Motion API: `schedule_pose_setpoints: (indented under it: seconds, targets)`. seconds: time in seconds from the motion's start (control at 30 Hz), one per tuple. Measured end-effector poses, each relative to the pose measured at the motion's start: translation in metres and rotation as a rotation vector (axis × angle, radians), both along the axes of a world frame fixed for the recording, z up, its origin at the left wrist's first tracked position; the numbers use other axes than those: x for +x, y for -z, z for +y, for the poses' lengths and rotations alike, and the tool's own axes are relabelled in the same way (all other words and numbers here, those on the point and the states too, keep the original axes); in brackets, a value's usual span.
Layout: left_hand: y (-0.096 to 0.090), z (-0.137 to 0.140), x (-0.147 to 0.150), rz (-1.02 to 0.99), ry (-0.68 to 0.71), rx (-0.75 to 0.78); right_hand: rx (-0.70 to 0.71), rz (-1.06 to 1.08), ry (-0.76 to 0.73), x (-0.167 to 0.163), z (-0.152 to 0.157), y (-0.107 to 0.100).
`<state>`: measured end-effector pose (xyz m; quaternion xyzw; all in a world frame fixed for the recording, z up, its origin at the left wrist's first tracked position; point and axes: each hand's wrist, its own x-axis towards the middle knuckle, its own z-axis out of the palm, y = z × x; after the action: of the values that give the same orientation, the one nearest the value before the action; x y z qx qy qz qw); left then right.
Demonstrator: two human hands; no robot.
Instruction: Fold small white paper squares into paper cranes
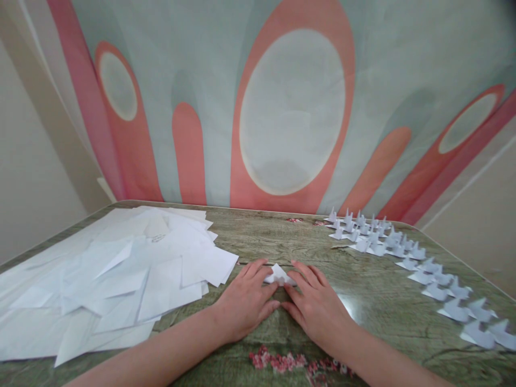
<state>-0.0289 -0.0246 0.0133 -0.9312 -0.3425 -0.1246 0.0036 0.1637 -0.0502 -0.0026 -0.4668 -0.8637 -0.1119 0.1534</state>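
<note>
A small folded piece of white paper (pixel 279 274) lies on the table in front of me, its pointed top facing away. My left hand (pixel 250 293) is on its left side, fingers bent and closed on that edge. On the right side, my right hand (pixel 308 293) grips the opposite edge with its fingertips. Both thumbs are close together on the near side, just below the paper. The parts of the paper under my fingers are hidden.
A wide heap of loose white paper sheets (pixel 108 290) covers the left of the table (pixel 258 231). Several folded white paper figures (pixel 374 236) stand in rows along the right edge. A patterned backdrop (pixel 217 107) rises behind the far edge.
</note>
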Motion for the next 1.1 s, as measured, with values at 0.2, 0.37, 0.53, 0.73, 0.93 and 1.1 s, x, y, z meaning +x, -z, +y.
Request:
schedule_pose_setpoints:
  seconds: [0.2, 0.37, 0.53, 0.73, 0.93, 1.1]
  targets:
    - [0.0, 0.0, 0.0, 0.012, 0.002, 0.023, -0.03, -0.084, 0.051, 0.009, -0.001, -0.008]
    - [-0.001, 0.0, 0.0, 0.026, -0.008, 0.021, -0.049, -0.089, 0.062, 0.01, -0.002, -0.01]
    - [0.001, 0.0, 0.001, 0.028, -0.008, 0.044, 0.025, -0.052, -0.023, 0.007, 0.0, 0.002]
    - [0.002, -0.001, 0.002, 0.045, -0.018, 0.047, 0.014, -0.042, -0.105, 0.009, 0.004, 0.014]
    - [0.006, -0.004, 0.004, 0.075, -0.017, 0.079, 0.023, -0.052, -0.124, 0.007, 0.005, 0.015]
    - [0.002, -0.004, 0.004, 0.082, -0.014, 0.086, 0.035, -0.091, -0.124, 0.003, 0.005, 0.014]
